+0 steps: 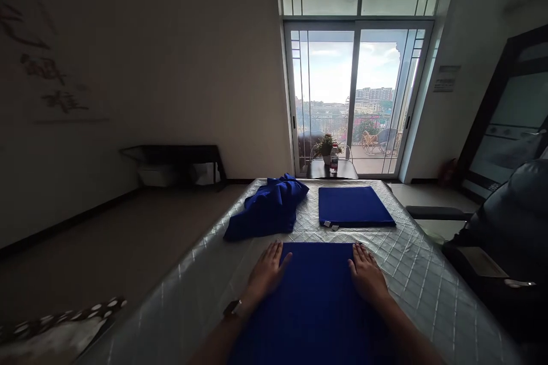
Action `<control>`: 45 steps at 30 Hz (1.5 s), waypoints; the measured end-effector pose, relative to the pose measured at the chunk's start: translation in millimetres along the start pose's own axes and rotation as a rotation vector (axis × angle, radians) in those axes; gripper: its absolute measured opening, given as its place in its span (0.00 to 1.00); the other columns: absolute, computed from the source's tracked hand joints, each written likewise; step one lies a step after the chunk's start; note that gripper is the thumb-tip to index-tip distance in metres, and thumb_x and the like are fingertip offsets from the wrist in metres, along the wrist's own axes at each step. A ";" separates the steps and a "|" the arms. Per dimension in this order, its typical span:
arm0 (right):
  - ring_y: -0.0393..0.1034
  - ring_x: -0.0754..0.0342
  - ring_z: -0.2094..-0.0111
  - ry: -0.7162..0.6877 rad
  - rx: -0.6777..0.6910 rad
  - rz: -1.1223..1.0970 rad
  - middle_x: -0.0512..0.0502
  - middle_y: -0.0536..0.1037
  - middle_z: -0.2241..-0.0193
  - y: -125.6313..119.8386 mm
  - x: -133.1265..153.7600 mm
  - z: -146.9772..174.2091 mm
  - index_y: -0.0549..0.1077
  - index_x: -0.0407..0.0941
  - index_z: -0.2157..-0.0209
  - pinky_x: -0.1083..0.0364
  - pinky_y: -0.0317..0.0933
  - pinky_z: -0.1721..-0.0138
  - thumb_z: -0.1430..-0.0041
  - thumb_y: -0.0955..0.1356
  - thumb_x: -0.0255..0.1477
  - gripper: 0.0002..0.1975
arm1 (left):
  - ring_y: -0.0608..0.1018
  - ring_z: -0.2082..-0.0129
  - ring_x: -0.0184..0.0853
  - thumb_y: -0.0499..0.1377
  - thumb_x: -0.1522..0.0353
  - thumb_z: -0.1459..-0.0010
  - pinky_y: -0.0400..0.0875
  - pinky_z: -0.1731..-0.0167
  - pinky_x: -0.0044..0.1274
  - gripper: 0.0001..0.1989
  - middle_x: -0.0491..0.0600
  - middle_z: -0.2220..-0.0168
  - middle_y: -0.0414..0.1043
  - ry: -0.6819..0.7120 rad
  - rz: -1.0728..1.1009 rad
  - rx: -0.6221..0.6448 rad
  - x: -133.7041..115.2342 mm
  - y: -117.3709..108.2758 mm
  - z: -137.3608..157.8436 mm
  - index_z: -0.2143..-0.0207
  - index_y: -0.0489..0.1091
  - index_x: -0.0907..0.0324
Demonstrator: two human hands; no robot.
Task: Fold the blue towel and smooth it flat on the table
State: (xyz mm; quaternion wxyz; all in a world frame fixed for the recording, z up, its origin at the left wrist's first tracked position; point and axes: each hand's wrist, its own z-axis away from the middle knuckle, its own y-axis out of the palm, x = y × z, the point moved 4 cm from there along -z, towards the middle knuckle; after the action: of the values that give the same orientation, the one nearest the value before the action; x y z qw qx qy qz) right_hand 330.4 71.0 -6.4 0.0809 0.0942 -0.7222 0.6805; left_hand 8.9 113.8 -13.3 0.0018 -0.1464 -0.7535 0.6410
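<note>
Near blue cloth [319, 302]: on the counter [432, 285], lying flat and smooth between the two hands; straight at the far edge, running out of view at the bottom.
Left hand [269, 269]: palm down at the cloth's far left corner, fingers extended and close together, thumb spread inward.
Right hand [367, 271]: palm down at the far right corner, fingers likewise straight, thumb angled in over the blue.
Left wrist: circled by a dark watch [232, 308].
Folded blue cloth [355, 205]: just beyond the near one, to the right, in a flat neat block; white tags [327, 223] showing at its near edge.
Crumpled blue cloth [274, 205]: heaped at far left, apart from the folded one.
Counter cover: silvery, quilted in diamonds.
Past the far end: dark stand [317, 169] bearing potted plant [327, 147] and bottle [334, 159].
Light: daylight through sliding glass doors [354, 97]; room dim.
</note>
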 end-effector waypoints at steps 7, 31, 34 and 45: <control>0.36 0.52 0.25 0.005 -0.008 0.024 0.42 0.47 0.25 2.9 -0.4 -1.8 0.49 0.35 0.27 0.48 0.34 0.27 0.28 0.49 0.39 0.35 | 0.54 0.26 0.46 0.36 0.47 0.28 0.51 0.29 0.40 0.41 0.63 0.27 0.52 0.011 0.038 -0.044 6.1 2.7 4.5 0.28 0.54 0.69; 0.35 0.51 0.25 0.010 0.034 0.046 0.40 0.47 0.26 -4.4 16.6 37.9 0.49 0.33 0.27 0.47 0.36 0.27 0.28 0.48 0.38 0.35 | 0.56 0.27 0.48 0.35 0.44 0.30 0.52 0.30 0.40 0.44 0.63 0.27 0.54 -0.003 0.055 -0.073 3.7 -2.7 6.7 0.29 0.56 0.69; 0.35 0.51 0.25 0.009 0.027 0.061 0.41 0.47 0.26 -1.2 16.0 37.7 0.49 0.34 0.27 0.47 0.36 0.27 0.28 0.48 0.37 0.34 | 0.58 0.27 0.48 0.36 0.45 0.29 0.53 0.30 0.40 0.43 0.64 0.28 0.54 -0.013 0.045 -0.068 3.4 -7.4 8.0 0.29 0.55 0.70; 0.37 0.47 0.25 -0.025 0.006 0.066 0.39 0.48 0.26 -1.7 13.2 39.0 0.54 0.36 0.28 0.45 0.39 0.27 0.28 0.51 0.36 0.33 | 0.55 0.26 0.44 0.38 0.53 0.25 0.56 0.29 0.41 0.34 0.58 0.27 0.53 0.428 0.129 0.043 -157.7 5.9 32.5 0.28 0.53 0.63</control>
State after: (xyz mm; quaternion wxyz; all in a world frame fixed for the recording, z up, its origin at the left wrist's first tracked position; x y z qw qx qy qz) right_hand 318.5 31.6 -3.9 0.0492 0.0790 -0.7238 0.6837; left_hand 155.0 48.1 4.4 0.1237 -0.3269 -0.7113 0.6098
